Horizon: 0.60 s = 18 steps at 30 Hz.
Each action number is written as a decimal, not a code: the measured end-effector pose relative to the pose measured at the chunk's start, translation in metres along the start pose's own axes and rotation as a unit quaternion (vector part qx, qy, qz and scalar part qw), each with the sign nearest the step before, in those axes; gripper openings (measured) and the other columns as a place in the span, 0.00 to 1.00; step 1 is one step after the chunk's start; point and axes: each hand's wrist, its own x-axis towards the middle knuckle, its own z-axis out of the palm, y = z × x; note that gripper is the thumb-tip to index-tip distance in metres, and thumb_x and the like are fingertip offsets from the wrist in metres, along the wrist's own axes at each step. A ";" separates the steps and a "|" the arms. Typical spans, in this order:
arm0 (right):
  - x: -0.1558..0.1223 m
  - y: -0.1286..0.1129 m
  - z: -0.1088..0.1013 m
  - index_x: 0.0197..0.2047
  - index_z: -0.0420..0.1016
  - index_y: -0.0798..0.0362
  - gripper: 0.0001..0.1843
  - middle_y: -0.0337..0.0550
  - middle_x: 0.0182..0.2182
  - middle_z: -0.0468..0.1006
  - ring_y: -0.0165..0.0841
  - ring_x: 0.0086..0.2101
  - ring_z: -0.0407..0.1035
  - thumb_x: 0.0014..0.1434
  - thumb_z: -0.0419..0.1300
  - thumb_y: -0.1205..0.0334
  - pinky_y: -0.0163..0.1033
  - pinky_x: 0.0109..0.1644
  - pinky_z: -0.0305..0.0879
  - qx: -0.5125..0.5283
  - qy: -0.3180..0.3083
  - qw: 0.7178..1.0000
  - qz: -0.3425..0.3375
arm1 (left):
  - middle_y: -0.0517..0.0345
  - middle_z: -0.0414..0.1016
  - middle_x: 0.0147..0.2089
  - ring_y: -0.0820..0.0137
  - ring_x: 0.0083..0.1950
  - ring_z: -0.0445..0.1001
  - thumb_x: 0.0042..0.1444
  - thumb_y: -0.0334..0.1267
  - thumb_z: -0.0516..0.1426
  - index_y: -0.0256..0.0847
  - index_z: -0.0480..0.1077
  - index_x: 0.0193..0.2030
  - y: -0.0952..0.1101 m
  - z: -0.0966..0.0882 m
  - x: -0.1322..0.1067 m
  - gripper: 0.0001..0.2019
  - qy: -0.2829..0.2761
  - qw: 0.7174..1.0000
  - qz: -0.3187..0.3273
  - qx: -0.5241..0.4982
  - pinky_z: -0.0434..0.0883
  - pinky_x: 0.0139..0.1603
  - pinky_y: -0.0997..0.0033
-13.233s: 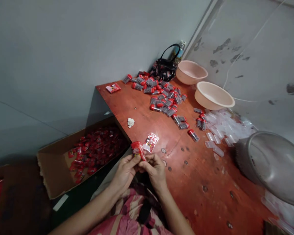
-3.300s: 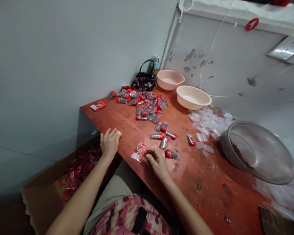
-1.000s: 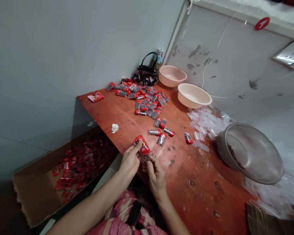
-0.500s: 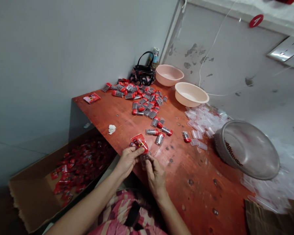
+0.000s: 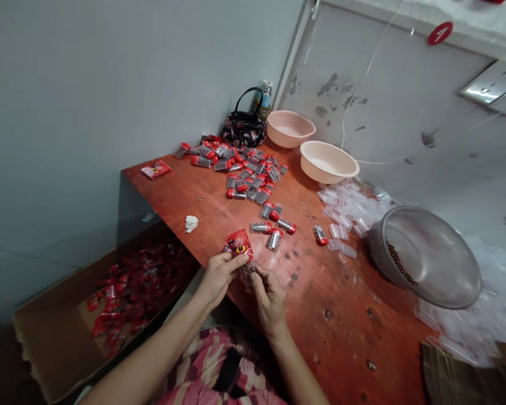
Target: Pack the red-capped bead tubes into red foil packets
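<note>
Close pinch at the near edge of the table

Far left and low, a cardboard box with a heap of red packets inside. At the table's far left corner, a flat pink-and-red packet; nearer, a crumpled white wad. Then the left hand, thumb pressed down on a red packet over the table's near edge. At the packet's lower end, a clear tube of dark beads, pinched between thumb and finger of the right hand. Too blurred there to say: tube inside the packet, or only against it.

Likeliest trouble, in all judgement, right here — film creasing or splitting from a crooked press of tube against packet. Also possible: a tube dropped into the lap from a fingertip grip, or beads spilled, given no cap in sight on this one.

Beyond the hands, a pile of red-capped tubes, with strays close by, easily sent rolling by a careless wrist. Further right, a cream basin, loose clear tubes, then a metal basin, apparently tilted, with brown beads low inside — liable to spill from a hard knock.
</note>
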 end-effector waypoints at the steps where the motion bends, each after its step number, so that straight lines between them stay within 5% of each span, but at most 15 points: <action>1: 0.000 -0.001 -0.001 0.39 0.72 0.52 0.09 0.42 0.31 0.76 0.33 0.29 0.70 0.55 0.55 0.60 0.37 0.34 0.68 -0.002 -0.002 1.000 -0.004 | 0.52 0.76 0.27 0.70 0.27 0.73 0.40 0.35 0.63 0.32 0.74 0.27 0.001 0.000 0.000 0.08 -0.012 1.000 0.000 -0.008 0.69 0.34 0.69; 7: 0.004 -0.007 -0.003 0.37 0.72 0.52 0.09 0.37 0.22 0.74 0.29 0.18 0.66 0.55 0.55 0.59 0.35 0.23 0.66 0.131 -0.062 0.986 0.087 | 0.47 0.76 0.28 0.65 0.29 0.74 0.44 0.35 0.60 0.30 0.75 0.30 0.010 -0.012 0.001 0.09 -0.127 0.991 -0.044 0.029 0.70 0.34 0.65; 13: 0.005 -0.003 0.000 0.38 0.72 0.51 0.08 0.41 0.31 0.76 0.33 0.29 0.70 0.54 0.56 0.60 0.38 0.34 0.68 0.053 0.021 0.998 0.022 | 0.51 0.76 0.27 0.69 0.27 0.73 0.43 0.34 0.61 0.31 0.75 0.30 -0.003 -0.005 -0.004 0.08 -0.078 0.996 -0.027 0.040 0.70 0.33 0.68; 18: 0.007 -0.006 0.000 0.44 0.70 0.51 0.13 0.42 0.36 0.75 0.32 0.30 0.70 0.55 0.55 0.59 0.38 0.35 0.69 0.140 -0.057 0.986 0.067 | 0.52 0.75 0.29 0.71 0.28 0.72 0.46 0.35 0.60 0.32 0.74 0.31 -0.004 -0.004 -0.005 0.08 -0.047 0.998 0.000 -0.031 0.70 0.33 0.71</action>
